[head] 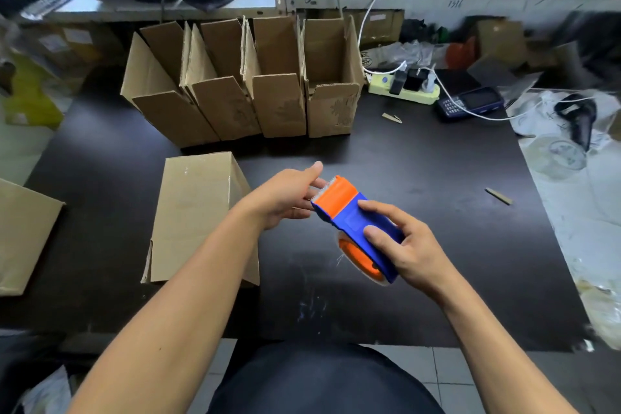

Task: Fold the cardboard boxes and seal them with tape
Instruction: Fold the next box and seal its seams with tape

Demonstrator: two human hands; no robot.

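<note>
A blue and orange tape dispenser [356,222] is held above the black table [420,178], gripped around its blue body by my right hand [403,245]. My left hand [285,198] is at the dispenser's orange toothed end, its fingertips pinching at the tape end there. A folded cardboard box [198,212] lies on its side just left of my left forearm. Several upright open boxes [242,87] stand in a row at the back of the table.
Another cardboard box [23,235] sits at the table's left edge. A power strip [403,87] with white cables, a dark phone [470,102] and clear plastic wrapping [564,144] lie at the right. Small cardboard scraps [499,196] lie on the table.
</note>
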